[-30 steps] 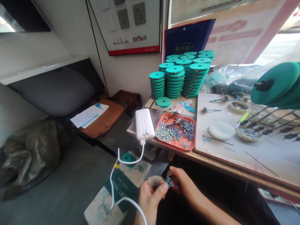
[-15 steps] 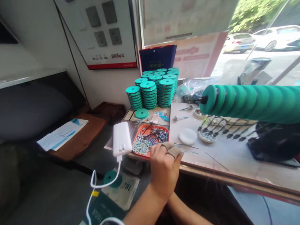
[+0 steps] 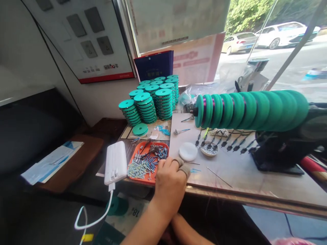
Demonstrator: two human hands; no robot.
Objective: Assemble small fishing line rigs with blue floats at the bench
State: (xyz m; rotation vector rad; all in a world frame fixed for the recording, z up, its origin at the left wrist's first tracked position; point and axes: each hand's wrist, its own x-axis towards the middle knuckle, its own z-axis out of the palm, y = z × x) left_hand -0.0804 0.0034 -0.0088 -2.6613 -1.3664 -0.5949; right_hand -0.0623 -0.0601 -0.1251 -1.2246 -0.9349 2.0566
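My left hand is over the table's front edge, beside the orange tray's right corner. Its fingers are curled and pressed together, with beige finger cots on two of them; the fingertips, and anything in them, are hidden. Short blue tubes lie just right of these fingers. Of my right arm, only the forearm shows, passing beneath my left wrist; my right hand is hidden behind the left. The orange tray holds many small blue and pale green tube pieces, metal parts and dark wire bristles.
Stacks of green spools stand at the back. A row of green spools on a black stand juts across the right, with dark weights hanging below. A white round lid, a bead bowl, a thin rod and a white power bank are nearby.
My hands were together in front of the table, with a bundle of blue tubes between them. My left hand has since crossed over my right to the table edge. The view has turned right.
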